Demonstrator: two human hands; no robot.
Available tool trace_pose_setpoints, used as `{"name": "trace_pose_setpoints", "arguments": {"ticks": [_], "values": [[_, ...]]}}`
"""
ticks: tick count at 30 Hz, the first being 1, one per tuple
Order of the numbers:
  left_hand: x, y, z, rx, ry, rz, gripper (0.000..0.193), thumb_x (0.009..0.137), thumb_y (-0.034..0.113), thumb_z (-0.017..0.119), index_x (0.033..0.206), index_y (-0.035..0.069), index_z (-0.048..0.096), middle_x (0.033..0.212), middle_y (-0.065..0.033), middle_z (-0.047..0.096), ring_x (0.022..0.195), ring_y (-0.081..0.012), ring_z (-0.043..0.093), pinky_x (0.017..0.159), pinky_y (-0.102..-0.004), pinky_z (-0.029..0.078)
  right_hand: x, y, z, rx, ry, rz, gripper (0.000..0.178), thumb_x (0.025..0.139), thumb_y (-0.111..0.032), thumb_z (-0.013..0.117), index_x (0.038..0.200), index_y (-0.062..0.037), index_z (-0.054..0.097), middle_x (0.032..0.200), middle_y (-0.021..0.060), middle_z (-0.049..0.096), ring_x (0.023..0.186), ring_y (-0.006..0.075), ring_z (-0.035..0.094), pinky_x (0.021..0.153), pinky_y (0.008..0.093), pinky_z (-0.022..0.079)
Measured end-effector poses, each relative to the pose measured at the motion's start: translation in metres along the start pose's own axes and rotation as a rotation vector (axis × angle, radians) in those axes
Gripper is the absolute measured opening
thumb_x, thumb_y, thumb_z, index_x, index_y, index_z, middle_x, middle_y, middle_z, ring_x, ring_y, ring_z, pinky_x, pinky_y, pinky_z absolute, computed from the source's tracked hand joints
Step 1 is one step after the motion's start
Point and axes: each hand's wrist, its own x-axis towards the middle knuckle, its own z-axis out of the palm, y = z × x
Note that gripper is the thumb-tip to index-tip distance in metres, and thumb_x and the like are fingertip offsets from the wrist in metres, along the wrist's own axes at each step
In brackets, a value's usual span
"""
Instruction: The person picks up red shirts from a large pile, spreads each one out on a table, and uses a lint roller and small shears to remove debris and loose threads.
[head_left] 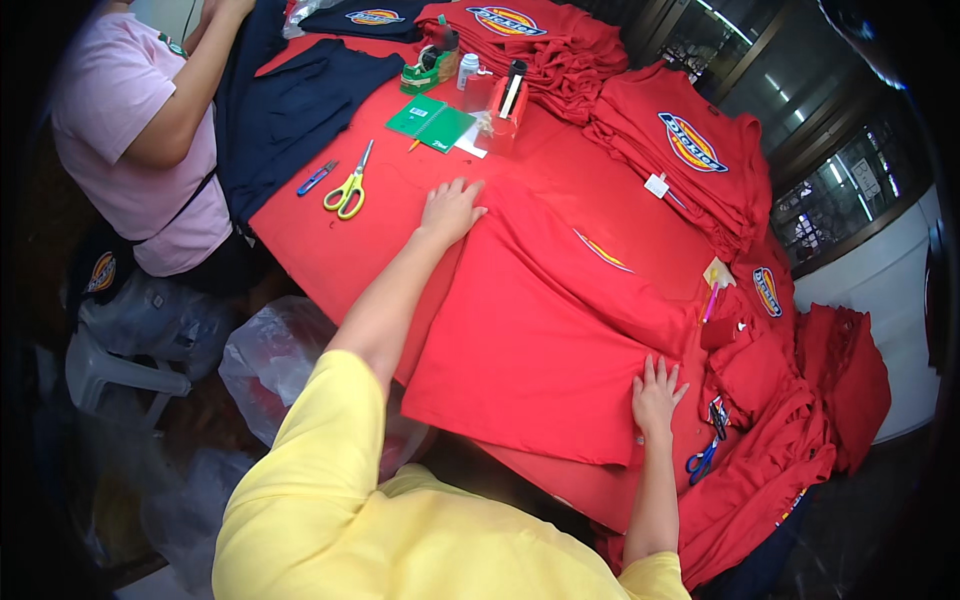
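Note:
A red T-shirt [540, 350] lies spread on the red-covered table in front of me, its printed chest logo partly hidden in a fold. My left hand [452, 210] rests on its far left edge with fingers stretched out. Near the shirt's right edge, my right hand [656, 395] lies flat with the fingers spread. Neither hand grips anything. Yellow-handled scissors [349, 187] and a blue box cutter [317, 178] lie left of my left hand. Blue-handled scissors [706, 450] sit on red fabric right of my right hand.
A stack of red T-shirts [680, 150] stands at the far right. A green notebook [432, 122], tape dispenser [428, 70] and white bottle [468, 69] stand beyond. Dark shirts [310, 120] lie at left beside a person in pink [140, 150]. Plastic bags [270, 360] hang below the near-left edge.

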Motion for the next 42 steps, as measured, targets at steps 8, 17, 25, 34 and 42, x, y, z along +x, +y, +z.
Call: {"name": "trace_pose_setpoints", "arguments": {"ticks": [8,17,25,34,42], "values": [[-0.065,-0.013,-0.027,-0.112,-0.11,0.023,0.054,0.089,0.049,0.06,0.135,0.021,0.054,0.14,-0.0111,0.047,0.136,-0.032,0.035,0.113,-0.0522,0.023,-0.076,-0.199,-0.032,0.495,0.063,-0.899,0.061,0.082,-0.03,0.07,0.138,-0.015,0.051,0.146,0.0121,0.044,0.139,0.0353,0.035,0.113,0.058,0.021],[-0.058,-0.018,-0.022,0.002,-0.139,0.02,0.048,0.093,0.043,0.056,0.139,0.03,0.051,0.154,-0.0057,0.034,0.146,-0.0284,0.019,0.119,-0.0546,0.005,-0.101,-0.221,0.001,0.3,0.064,-1.112,0.061,0.081,-0.018,0.066,0.139,-0.0169,0.049,0.142,0.0097,0.046,0.132,0.031,0.043,0.109,0.0554,0.029],[-0.064,-0.049,-0.017,-0.292,-0.116,-0.004,0.045,0.094,0.019,0.056,0.138,0.027,0.052,0.149,-0.0057,0.041,0.146,-0.0282,0.022,0.119,-0.0533,0.005,-0.083,-0.234,-0.019,1.061,0.163,-0.735,0.034,0.072,0.004,0.06,0.105,-0.0042,0.064,0.098,0.0146,0.061,0.094,0.0296,0.059,0.084,0.0402,0.048],[-0.053,0.019,-0.017,-0.169,-0.152,0.143,0.049,0.089,0.01,0.058,0.131,0.034,0.058,0.153,-0.0068,0.032,0.145,-0.0297,0.023,0.116,-0.0628,0.005,-0.082,-0.134,0.015,1.817,-0.022,0.29,0.017,0.095,-0.008,0.06,0.111,-0.0021,0.057,0.093,0.0011,0.063,0.077,0.0051,0.058,0.064,0.0199,0.046],[-0.009,0.045,-0.022,0.155,-0.258,0.354,0.042,0.075,0.005,0.063,0.113,0.022,0.069,0.144,-0.0068,0.043,0.143,-0.0324,0.025,0.117,-0.0608,0.01,-0.073,-0.097,0.002,1.622,0.136,0.262,0.022,0.095,-0.009,0.061,0.115,0.0008,0.059,0.089,-0.0012,0.059,0.076,0.0038,0.051,0.066,0.0186,0.042]]}}
